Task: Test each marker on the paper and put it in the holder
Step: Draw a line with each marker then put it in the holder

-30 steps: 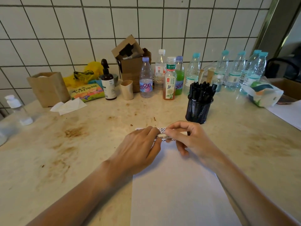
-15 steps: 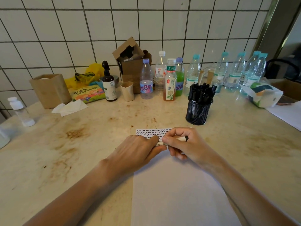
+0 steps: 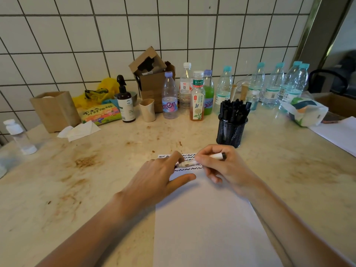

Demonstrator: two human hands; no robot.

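The white black-ended marker (image 3: 194, 161) lies crosswise over the white paper sheet (image 3: 208, 218), pinched by the right hand (image 3: 225, 170) fingers; left hand (image 3: 159, 176) fingers grip its tip end, cap unseen.

Left hand (image 3: 159, 176) palm-down, fingertips pinching marker (image 3: 187, 164) end. Right hand (image 3: 221, 168) curled round its barrel. Forearms converged.

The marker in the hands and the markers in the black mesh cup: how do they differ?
The marker in the hands lies nearly flat over the paper; the markers in the holder stand upright. The held one shows a white barrel; those in the holder show black tops. The right hand pinches the one, with the left hand at its other end; nothing touches the others. Whether they are the same type, I cannot tell.
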